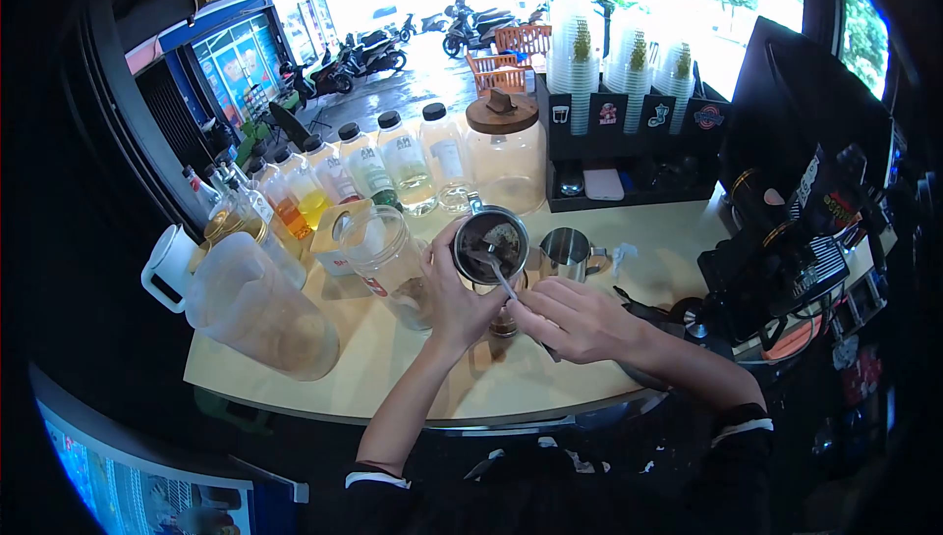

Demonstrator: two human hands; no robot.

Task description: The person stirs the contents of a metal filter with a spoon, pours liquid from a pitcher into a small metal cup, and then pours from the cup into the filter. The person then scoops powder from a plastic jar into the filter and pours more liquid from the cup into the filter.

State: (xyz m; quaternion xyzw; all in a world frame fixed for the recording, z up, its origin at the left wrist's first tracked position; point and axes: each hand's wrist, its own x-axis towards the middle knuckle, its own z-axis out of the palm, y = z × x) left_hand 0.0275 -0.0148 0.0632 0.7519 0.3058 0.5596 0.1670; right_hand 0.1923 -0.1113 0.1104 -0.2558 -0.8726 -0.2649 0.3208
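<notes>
My left hand [458,297] is wrapped around the side of a round metal cup [458,254], its mouth facing me. Dark contents with a paler patch [503,236] show inside it. In my right hand [580,319] is a spoon [499,274], pinched by its handle, with its lower end inside the cup. Partly hidden below the cup and my hands stands a clear glass [503,323] with something brown in it. Just right of the cup is a shiny metal mug [565,252]. A large clear jar [385,262] stands close to my left hand.
A big translucent pitcher [257,309] stands at the counter's left. Behind run several capped bottles [405,164] and a wooden-lidded jar [506,157]. A black cup holder [637,154] stands at the back, with dark equipment [776,270] on the right. The counter's front edge [422,421] curves before me.
</notes>
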